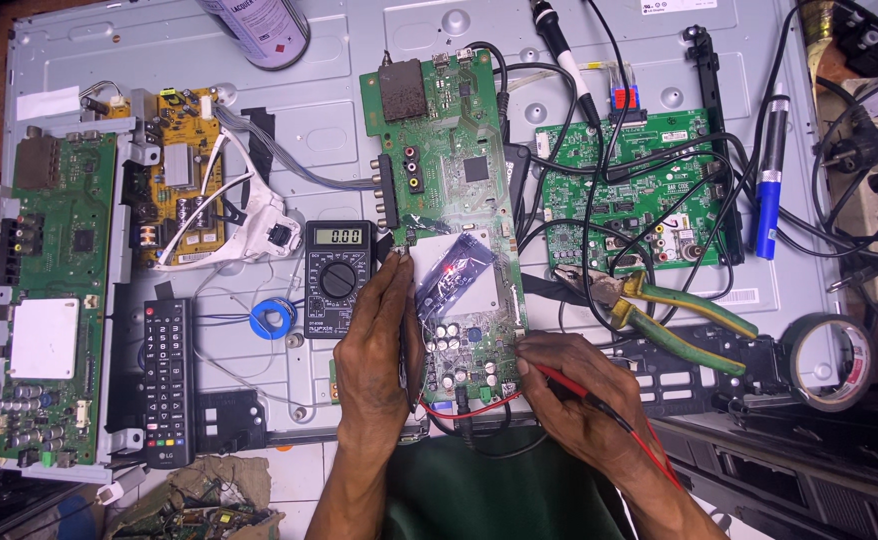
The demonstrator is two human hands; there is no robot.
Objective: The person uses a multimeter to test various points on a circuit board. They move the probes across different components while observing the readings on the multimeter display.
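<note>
**A:** Both hands are down on the green circuit board (pixel 449 215), the one lying in the middle of the grey metal back panel (pixel 339 120), running toward its near edge.

**B:** Left hand (pixel 379 335) pinches a thin probe, tip at the board's left edge just beside the multimeter (pixel 339 277). Right hand (pixel 569 385) is closed around the red probe (pixel 479 405), point touching the board's near right corner.

**A:** How would that board handle?

**B:** Light and stiff, I'd judge, but fragile: small capacitors and solder joints everywhere. Best held by its bare edges, never by the parts or the silver shield (pixel 454 270).

**A:** And around it?

**B:** Crowded. Green-handled pliers (pixel 659 310) lie just right of the board, with a second green board (pixel 624 185) behind under a tangle of black leads. A remote control (pixel 167 380) and a solder spool (pixel 274 320) sit left of the meter, a roll of tape (pixel 831 360) near the right edge. The red lead loops under both wrists, so it could snag.
</note>
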